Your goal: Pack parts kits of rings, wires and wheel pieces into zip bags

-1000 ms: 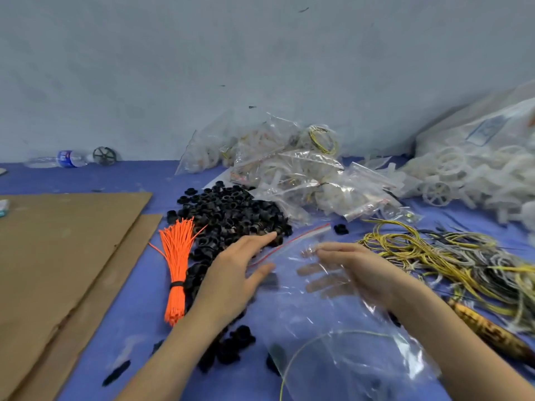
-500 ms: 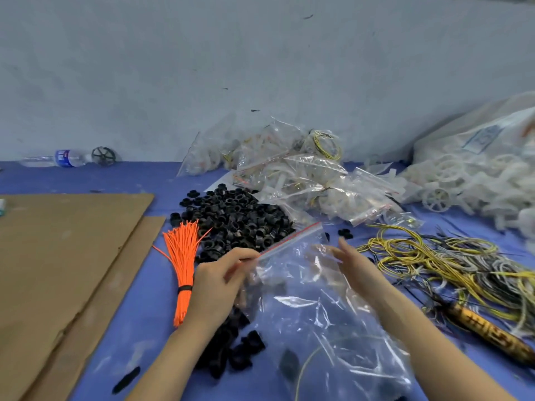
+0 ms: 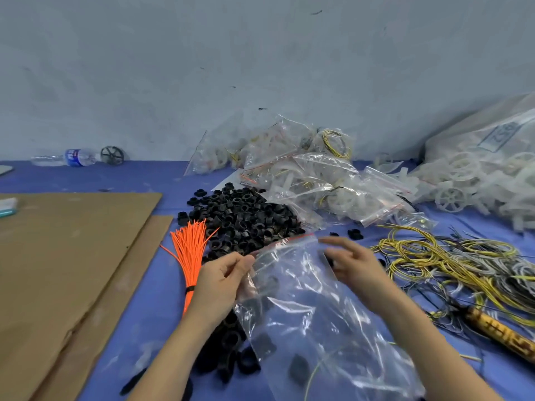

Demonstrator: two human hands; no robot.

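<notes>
While the left hand [image 3: 223,282] pinched the near-left corner of the zip bag [image 3: 304,319] between thumb and fingers, the bag's mouth ran away from it, up and rightward along the red zip strip [image 3: 285,243]; the right hand [image 3: 357,266] hovered at the strip's far end, fingers loose and holding nothing, though blur hid whether they touched the film; the black rings [image 3: 246,218] lay heaped just beyond the mouth, nearer the left hand; the yellow wires [image 3: 428,253] lay to the right, nearer the right hand; the mouth probably needed parting before anything went in.
</notes>
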